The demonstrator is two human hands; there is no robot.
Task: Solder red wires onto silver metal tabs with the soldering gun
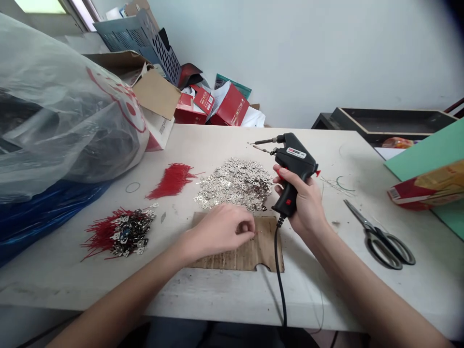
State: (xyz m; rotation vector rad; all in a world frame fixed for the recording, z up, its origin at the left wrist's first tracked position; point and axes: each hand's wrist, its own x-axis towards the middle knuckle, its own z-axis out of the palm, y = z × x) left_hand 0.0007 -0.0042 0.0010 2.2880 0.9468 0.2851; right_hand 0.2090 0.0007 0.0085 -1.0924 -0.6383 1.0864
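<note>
My right hand point(304, 203) is wrapped round the grip of a black soldering gun point(295, 159) with a red trigger. Its tip points left, above the back of a heap of small silvery metal tabs point(235, 181). Low over a piece of brown cardboard point(232, 258), my left hand point(226, 229) is closed in a pinch. Whatever lies between its fingertips is too small to make out. Cut red wires point(170, 181) lie in a bundle left of the tabs. Nearer me, at the left, is a pile of red wires with metal tabs at their ends point(121, 232).
Black-handled scissors point(384, 241) lie at the right, near a red and yellow box point(427, 186). A large plastic bag point(68, 111) bulges over the table's left side. Red boxes point(230, 104) stand behind. The gun's black cord point(278, 270) hangs over the front edge.
</note>
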